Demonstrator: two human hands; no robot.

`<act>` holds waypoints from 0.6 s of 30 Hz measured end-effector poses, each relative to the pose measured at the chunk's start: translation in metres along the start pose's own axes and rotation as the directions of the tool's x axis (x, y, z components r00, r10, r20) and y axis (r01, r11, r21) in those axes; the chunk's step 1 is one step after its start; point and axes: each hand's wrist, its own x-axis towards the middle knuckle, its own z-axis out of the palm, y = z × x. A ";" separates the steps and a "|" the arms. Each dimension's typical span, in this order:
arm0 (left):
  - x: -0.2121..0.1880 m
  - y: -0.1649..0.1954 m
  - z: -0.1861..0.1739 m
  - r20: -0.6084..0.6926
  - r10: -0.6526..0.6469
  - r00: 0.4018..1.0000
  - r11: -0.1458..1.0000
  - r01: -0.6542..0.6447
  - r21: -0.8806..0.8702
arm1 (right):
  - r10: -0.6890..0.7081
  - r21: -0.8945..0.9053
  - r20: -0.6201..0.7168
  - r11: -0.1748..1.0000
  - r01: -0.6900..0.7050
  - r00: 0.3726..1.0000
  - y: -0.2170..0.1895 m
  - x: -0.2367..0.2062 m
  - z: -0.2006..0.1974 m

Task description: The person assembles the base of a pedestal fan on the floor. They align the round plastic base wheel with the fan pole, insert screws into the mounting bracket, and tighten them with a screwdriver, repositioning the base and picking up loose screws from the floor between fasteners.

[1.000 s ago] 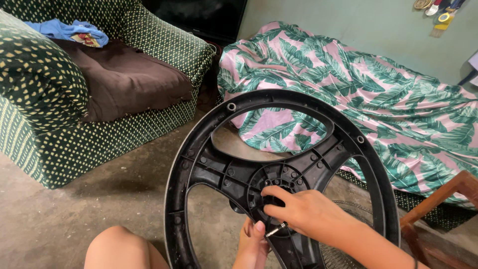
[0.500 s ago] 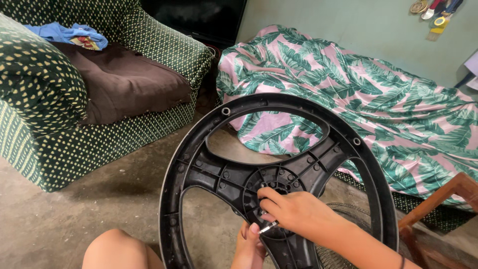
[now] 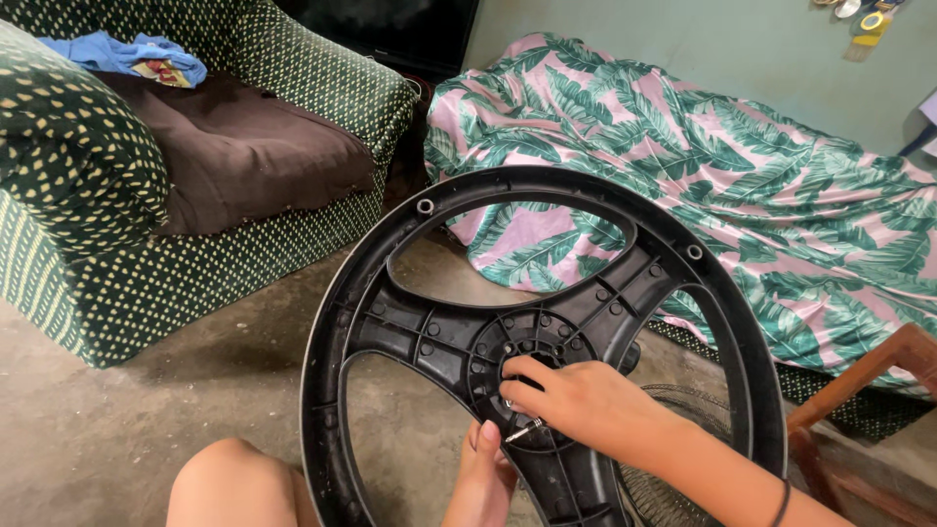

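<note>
Two hands (image 3: 576, 405) gripping black fan frame (image 3: 410, 337), right pinching screw (image 3: 524, 429), armchair (image 3: 195, 156) behind

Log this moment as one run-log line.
right hand: on hub, pinching small metal screw | left hand: bracing black plastic fan frame from below | nearby: wire fan grille, green armchair

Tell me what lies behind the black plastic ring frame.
Through the black ring frame, concrete floor and leaf-print cloth show. A wire grille sits behind the right hand; the rest is hidden.

dark screen (image 3: 390, 24) behind armchair, top edge
</note>
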 end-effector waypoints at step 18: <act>-0.006 0.023 -0.004 -0.012 -0.275 0.961 0.958 0.273 -0.088 | 0.018 0.000 0.061 1.000 -0.018 0.998 0.005 0.000 0.009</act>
